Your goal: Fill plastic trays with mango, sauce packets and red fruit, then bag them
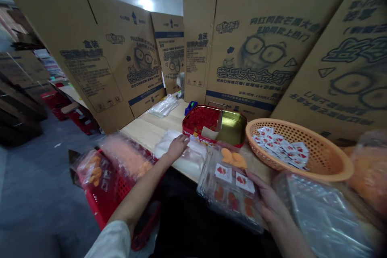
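My right hand (267, 199) grips the right side of a clear plastic box (234, 185), tilted at the table's front edge. Inside its compartments show orange pieces, two white sachets with red prints, and small red and orange pieces. My left hand (177, 148) lies over a stack of clear plastic bags (190, 159), its fingers stretched out and touching the top. Just beyond the bags stands a red tin (240, 123) with a gold inside; its left part holds red pieces, and a piece of card (211, 132) leans in it.
An orange basket (332, 153) of white sachets stands at right, behind clear plastic trays (323, 209). At lower left, a red crate (99, 199) holds bagged orange items. Tall cardboard sheets (250, 88) wall the table's back. A blue tape dispenser (190, 107) sits near the tin.
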The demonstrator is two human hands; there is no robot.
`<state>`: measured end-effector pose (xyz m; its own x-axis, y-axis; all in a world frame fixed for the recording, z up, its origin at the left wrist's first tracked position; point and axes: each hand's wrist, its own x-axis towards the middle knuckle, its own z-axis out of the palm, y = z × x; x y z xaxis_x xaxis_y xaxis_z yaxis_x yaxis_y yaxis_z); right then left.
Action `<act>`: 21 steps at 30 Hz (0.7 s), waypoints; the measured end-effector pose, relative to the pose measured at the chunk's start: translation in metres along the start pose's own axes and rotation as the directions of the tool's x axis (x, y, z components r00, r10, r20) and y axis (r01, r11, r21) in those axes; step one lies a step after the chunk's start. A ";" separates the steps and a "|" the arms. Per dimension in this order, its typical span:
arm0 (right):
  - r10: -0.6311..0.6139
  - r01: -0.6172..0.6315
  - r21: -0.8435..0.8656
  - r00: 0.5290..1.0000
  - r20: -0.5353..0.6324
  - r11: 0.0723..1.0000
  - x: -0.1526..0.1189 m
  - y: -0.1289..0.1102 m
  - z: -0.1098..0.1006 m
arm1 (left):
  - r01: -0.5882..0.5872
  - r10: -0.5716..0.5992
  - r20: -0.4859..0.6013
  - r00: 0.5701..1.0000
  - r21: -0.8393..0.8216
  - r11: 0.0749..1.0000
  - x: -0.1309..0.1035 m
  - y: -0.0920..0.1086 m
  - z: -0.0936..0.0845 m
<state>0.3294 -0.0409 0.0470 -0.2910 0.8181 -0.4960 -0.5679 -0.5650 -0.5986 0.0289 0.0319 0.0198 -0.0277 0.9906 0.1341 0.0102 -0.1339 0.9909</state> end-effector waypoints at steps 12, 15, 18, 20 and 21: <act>-0.007 0.007 0.112 1.000 0.002 0.994 -0.016 -0.002 -0.004 | -0.135 0.149 -0.018 0.989 0.333 0.933 0.002 -0.018 -0.008; -0.028 0.030 0.174 1.000 -0.011 0.984 -0.015 0.000 -0.001 | -0.176 0.229 -0.098 0.969 0.380 0.908 -0.003 0.011 -0.005; -0.038 0.034 0.221 0.999 0.014 0.975 -0.017 0.002 0.011 | -0.203 0.298 -0.166 0.940 0.429 0.880 -0.016 0.045 0.005; -0.028 0.008 0.238 0.996 0.081 0.971 -0.019 0.005 0.025 | -0.208 0.332 -0.198 0.922 0.468 0.859 -0.029 0.063 0.017; -0.026 -0.005 0.245 0.992 0.126 0.969 -0.021 0.007 0.033 | -0.209 0.343 -0.205 0.917 0.486 0.849 -0.037 0.069 0.024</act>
<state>0.3065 -0.0583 0.0741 -0.3708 0.8398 -0.3966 -0.7377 -0.5258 -0.4235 0.0547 -0.0134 0.0833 -0.2263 0.8564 0.4640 0.4999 -0.3068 0.8099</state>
